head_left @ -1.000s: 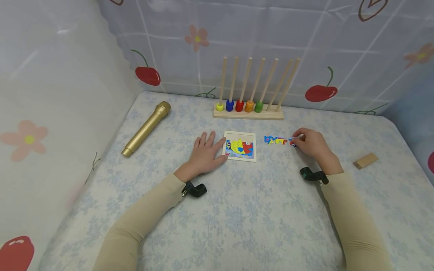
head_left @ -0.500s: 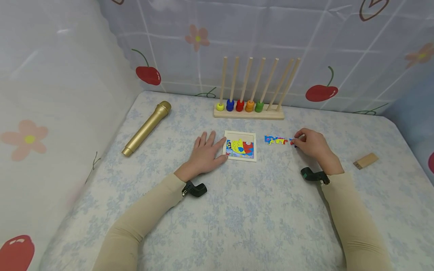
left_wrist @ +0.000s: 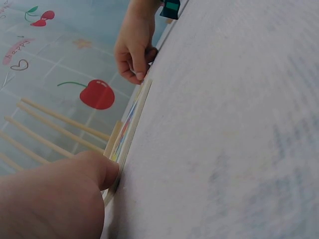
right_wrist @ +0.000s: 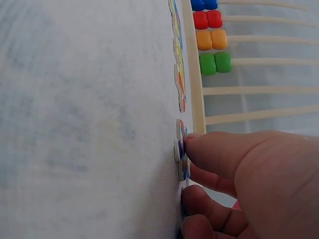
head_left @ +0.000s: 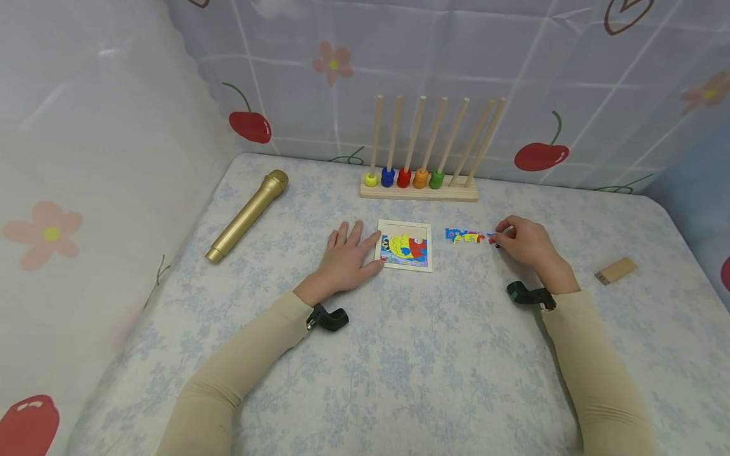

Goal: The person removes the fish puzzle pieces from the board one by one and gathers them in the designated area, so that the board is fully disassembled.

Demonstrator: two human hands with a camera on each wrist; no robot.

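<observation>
My left hand [head_left: 342, 263] rests spread out at the left edge of a small square puzzle tray [head_left: 406, 227], its thumb and a finger touching the rim. Fitted in the tray's lower part are pieces making a yellow and red fish picture [head_left: 406, 248]. To the right of the tray lies a short row of joined puzzle pieces [head_left: 464, 235]. My right hand [head_left: 527, 244] pinches another puzzle piece [right_wrist: 179, 149] between thumb and fingers, close to the row's right end. In the right wrist view a small gap separates that piece from the row, and it lies low at the tablecloth.
Behind the tray stands a wooden bead rack [head_left: 419, 196] with upright pegs and coloured beads. A gold microphone [head_left: 246, 216] lies at the left. A small tan block [head_left: 616, 270] is on the tablecloth right of my right hand. A patterned curtain [head_left: 422, 69] borders the back.
</observation>
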